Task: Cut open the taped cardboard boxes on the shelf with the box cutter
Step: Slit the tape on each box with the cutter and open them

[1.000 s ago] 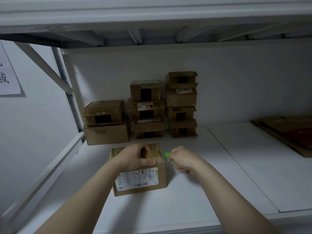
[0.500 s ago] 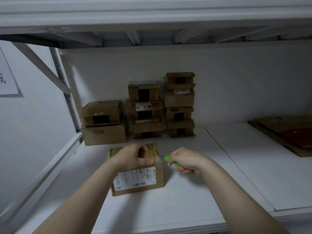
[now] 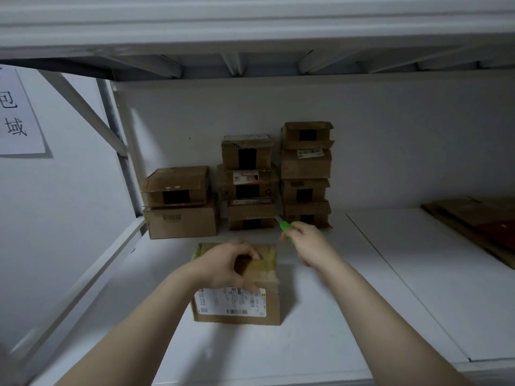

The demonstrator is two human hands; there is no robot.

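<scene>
A taped cardboard box [image 3: 262,274] with a white shipping label on its front face stands on the white shelf [image 3: 320,330] in front of me. My left hand [image 3: 225,267] lies over its top, fingers curled over the taped seam and thumb down the front. My right hand [image 3: 309,242] grips the green box cutter [image 3: 284,227] just right of the box's far corner. The short blade points up and to the left, towards the stacked boxes behind, and touches nothing.
Three stacks of taped boxes [image 3: 250,182] stand against the back wall. Flattened cardboard [image 3: 479,227] lies at the far right. A shelf upright with a diagonal brace [image 3: 117,151] rises on the left, the upper shelf's beams [image 3: 250,59] hang overhead, and a paper sign [image 3: 16,115] hangs on the left wall.
My right hand has lifted the green cutter from beside the box's right edge up and back, blade now pointing away. My left hand stays on the box top.
</scene>
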